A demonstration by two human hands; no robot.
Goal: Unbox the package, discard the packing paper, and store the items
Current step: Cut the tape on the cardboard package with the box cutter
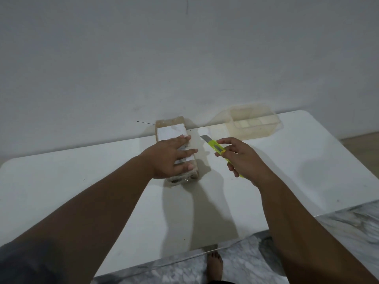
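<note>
A small brown cardboard package [166, 126] with a white label on top and clear tape around it lies on the white table [102, 181], its far end near the wall. My left hand [171, 158] rests flat on the package's near half, fingers spread. Just right of the package, my right hand [244, 158] holds a yellow-green utility knife [216, 147] above the table, its grey blade extended and pointing up-left towards the package's right side.
A clear plastic storage container [254, 124] with inner dividers stands at the back right of the table against the wall. The table's near edge runs diagonally over a marble-patterned floor [246, 263], where a bare foot [215, 265] shows.
</note>
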